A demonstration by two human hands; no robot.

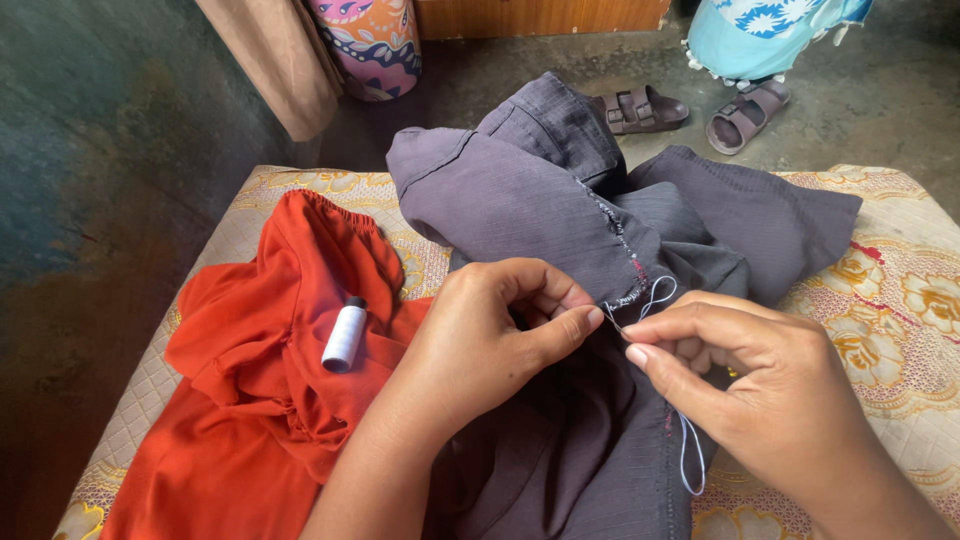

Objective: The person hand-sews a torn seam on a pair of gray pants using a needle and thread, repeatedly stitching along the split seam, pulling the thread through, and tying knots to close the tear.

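On the floral quilted mattress (900, 300), grey trousers (520, 200) lie spread across the middle. Left hand (490, 330) pinches the seam, thumb and forefinger closed on the cloth. Right hand (760, 380) has its fingers closed on a pale thread (655, 295) looping from the seam. Beside them, a white thread spool (345, 335) rests on an orange garment (260, 400).

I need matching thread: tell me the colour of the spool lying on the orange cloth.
The spool is white, seen best in the head view.
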